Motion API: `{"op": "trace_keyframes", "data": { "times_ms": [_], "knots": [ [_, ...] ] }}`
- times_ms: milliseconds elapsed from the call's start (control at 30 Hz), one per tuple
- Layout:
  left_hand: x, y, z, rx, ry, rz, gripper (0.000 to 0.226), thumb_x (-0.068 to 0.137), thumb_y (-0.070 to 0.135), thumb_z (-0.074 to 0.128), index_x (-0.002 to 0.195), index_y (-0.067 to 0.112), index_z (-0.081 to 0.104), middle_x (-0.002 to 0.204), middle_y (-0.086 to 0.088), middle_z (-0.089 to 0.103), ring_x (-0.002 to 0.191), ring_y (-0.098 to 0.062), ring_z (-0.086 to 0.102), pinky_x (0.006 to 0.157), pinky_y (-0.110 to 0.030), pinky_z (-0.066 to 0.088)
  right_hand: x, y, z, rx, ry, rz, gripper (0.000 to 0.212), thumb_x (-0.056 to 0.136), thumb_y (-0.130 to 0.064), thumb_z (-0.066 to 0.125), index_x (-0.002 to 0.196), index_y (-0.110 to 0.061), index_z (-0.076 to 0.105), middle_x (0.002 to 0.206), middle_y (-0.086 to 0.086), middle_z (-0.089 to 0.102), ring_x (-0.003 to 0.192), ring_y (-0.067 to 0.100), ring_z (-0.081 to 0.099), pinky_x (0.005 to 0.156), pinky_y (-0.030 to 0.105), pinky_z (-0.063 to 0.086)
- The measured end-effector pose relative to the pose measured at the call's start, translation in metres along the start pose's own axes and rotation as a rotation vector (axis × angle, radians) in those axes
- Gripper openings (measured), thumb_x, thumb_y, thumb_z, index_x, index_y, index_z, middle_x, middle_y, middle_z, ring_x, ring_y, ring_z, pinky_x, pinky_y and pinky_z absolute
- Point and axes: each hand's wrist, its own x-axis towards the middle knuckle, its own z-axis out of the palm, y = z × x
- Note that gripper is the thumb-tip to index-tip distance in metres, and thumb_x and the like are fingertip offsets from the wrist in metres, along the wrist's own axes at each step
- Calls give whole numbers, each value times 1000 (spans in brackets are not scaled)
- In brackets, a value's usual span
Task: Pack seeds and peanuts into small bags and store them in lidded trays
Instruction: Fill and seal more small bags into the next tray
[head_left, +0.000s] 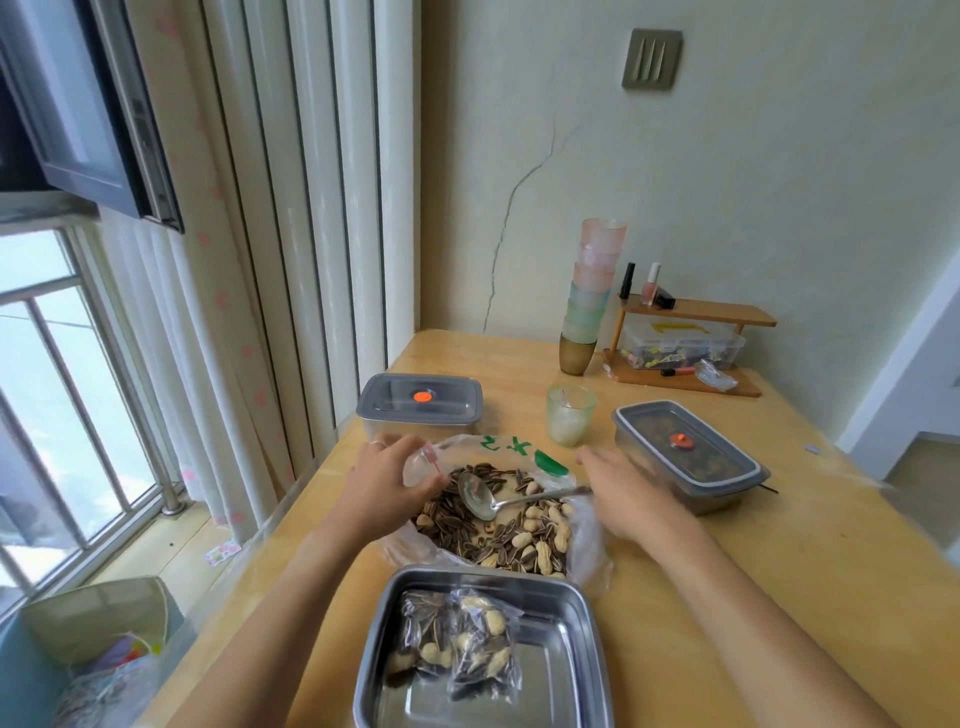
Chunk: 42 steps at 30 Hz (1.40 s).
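Lying crosswise, bowl leftward, spoon (500, 502) reaches right hand (623, 488), grip unclear; left hand (384, 483) pinches small bag (421, 463).

Two hands are seen, the left hand (387, 480) and the right hand (621, 486), each borne on a bare forearm that is cut off by the lower edge of the view, and a thin pale ring (378, 443) is worn on one finger of the left hand.
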Motion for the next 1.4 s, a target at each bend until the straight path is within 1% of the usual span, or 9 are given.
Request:
{"op": "trace_keyframes", "data": {
  "times_ms": [200,300,400,500,733,967,1100,1233,1400],
  "knots": [
    [-14,3,-7,-55,42,-20,28,93,38,70,113,21,60,106,6,64,99,-16,58,74,-28,40,8,-2,-28,-129,-130,-88,41,96,1,57,132,-18,49,122,7,61,105,25,62,92,40,55],
    [-22,4,-8,-65,59,-18,23,96,32,67,113,21,56,107,5,63,98,-14,56,72,-25,38,11,1,-47,-57,-208,-113,32,93,-9,63,119,-26,54,111,-2,56,91,16,59,75,31,52],
    [-27,2,-7,-67,25,-37,27,98,31,64,119,21,50,110,3,60,100,-15,55,74,-25,38,6,8,-62,37,-297,-110,35,88,-11,66,115,-30,54,104,-1,64,87,18,67,78,35,57],
    [-27,-1,-5,-49,-15,-54,36,95,23,67,124,16,46,120,-3,60,107,-21,56,80,-28,40,-5,15,-74,278,-365,-91,41,86,-2,69,120,-22,59,116,4,64,70,12,68,66,26,57],
    [-25,9,-6,-212,67,-166,36,91,4,62,124,15,52,106,-1,63,90,-18,61,62,-19,42,-20,20,-78,1089,-164,5,22,86,0,79,107,-2,72,113,20,71,89,26,77,83,40,64],
    [-27,11,-3,-252,79,-216,36,87,8,67,119,16,53,99,-4,68,91,-24,67,75,-39,57,-14,3,-66,1448,90,40,17,87,1,77,103,2,71,104,23,72,86,23,72,89,37,62],
    [-28,14,-1,-280,94,-224,40,85,5,66,121,17,54,101,-3,67,89,-22,66,70,-36,56,-11,-16,-41,1292,293,45,7,97,-9,69,102,-14,73,99,15,77,84,19,75,89,36,61],
    [-28,18,-3,-320,108,-228,43,85,5,65,126,15,54,107,-3,65,88,-20,66,61,-26,48,-18,-26,-38,1038,360,18,16,107,-19,50,106,-15,65,78,6,73,64,17,72,62,29,59],
    [-21,26,-6,-314,117,-203,42,86,4,67,124,14,54,111,-1,63,88,-20,64,62,-27,49,-26,-28,-55,834,503,-24,30,110,-24,41,90,-8,56,67,6,71,47,10,67,45,18,50]
  ]
}}
